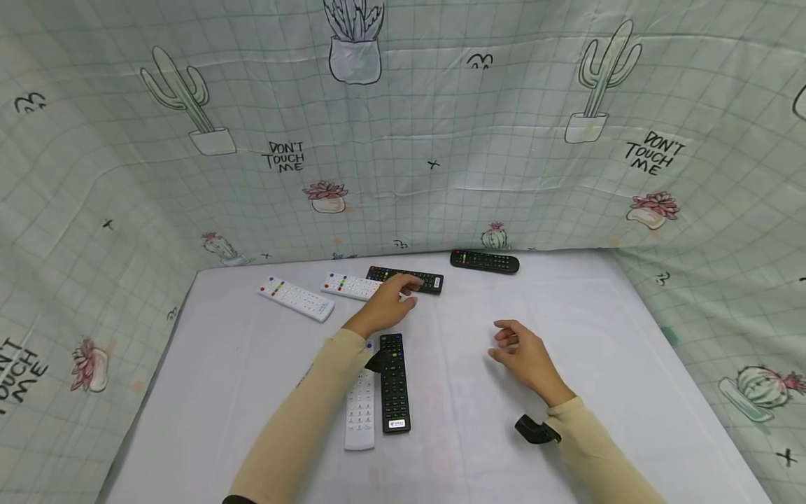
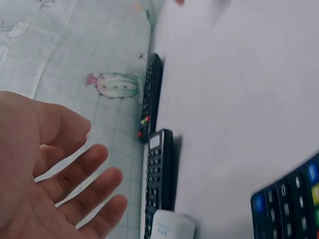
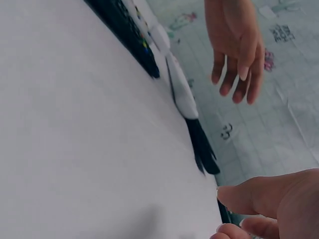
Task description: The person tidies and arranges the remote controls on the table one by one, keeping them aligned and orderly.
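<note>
My left hand (image 1: 381,306) hovers over the table, its fingers loosely bent with nothing in them. Below it, in the head view, lie a black remote control (image 1: 433,283) and a white remote control (image 1: 348,285), both partly hidden by the hand. Nearer the front, a long black remote control (image 1: 395,392) lies beside a white one (image 1: 360,420), whose upper part the left forearm covers. My right hand (image 1: 525,358) is held above the tabletop on the right, fingers slightly curled and holding nothing. In the left wrist view, the left hand (image 2: 65,174) shows an empty palm.
Another white remote control (image 1: 296,299) lies slanted at the back left. A rounded black remote control (image 1: 485,262) sits at the rear edge of the white tabletop (image 1: 453,448). A cactus-printed cloth (image 1: 434,112) hangs behind and along both sides.
</note>
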Demonstrator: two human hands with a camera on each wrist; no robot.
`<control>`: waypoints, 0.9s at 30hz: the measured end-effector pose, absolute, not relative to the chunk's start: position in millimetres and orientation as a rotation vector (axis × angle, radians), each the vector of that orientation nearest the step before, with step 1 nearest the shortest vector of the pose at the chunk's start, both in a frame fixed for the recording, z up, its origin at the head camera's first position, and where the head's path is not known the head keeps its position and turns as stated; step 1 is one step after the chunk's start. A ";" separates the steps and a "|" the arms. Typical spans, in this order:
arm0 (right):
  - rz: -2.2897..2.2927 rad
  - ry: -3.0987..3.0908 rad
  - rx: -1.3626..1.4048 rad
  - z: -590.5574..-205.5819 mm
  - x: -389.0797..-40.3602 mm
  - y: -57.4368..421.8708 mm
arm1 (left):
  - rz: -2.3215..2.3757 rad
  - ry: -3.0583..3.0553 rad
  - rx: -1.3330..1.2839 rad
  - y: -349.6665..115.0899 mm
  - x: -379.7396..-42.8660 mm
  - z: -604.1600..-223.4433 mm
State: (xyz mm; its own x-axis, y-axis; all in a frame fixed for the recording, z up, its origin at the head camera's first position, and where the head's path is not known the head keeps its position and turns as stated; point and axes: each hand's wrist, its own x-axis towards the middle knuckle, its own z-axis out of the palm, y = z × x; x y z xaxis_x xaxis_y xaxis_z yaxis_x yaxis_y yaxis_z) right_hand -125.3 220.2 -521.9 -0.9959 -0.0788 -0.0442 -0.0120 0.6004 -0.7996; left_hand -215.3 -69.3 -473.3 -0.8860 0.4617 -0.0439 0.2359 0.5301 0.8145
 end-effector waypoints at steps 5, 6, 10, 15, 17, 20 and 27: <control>-1.356 2.773 -0.079 -520.3 -143.8 232.8 | 1.357 2.493 0.581 -55.2 -217.0 -474.6; -1.349 2.780 -0.076 -520.2 -147.7 235.2 | 1.364 2.491 0.579 -52.3 -217.9 -475.6; -1.327 2.807 -0.078 -518.4 -163.3 243.4 | 1.369 2.509 0.563 -42.2 -220.9 -478.4; -1.303 2.824 -0.058 -516.8 -184.6 253.9 | 1.388 2.518 0.500 -32.9 -226.0 -483.5; -1.291 2.828 -0.034 -516.4 -193.3 259.1 | 1.415 2.515 0.471 -29.1 -228.1 -486.5; -1.275 2.838 0.000 -515.8 -205.2 266.0 | 1.476 2.509 0.428 -23.2 -231.0 -491.7; -1.270 2.839 0.030 -515.7 -226.9 274.5 | 1.510 2.528 0.344 -9.4 -235.0 -497.9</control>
State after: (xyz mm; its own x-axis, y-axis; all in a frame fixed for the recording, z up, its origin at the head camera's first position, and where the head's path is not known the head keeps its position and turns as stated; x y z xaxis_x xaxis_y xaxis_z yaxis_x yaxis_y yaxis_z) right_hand -226.9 274.5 -515.7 -0.9993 0.0050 -0.0365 0.0305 0.6663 -0.7450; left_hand -235.0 -9.4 -497.9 -0.9577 0.2860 -0.0328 0.1068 0.4586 0.8822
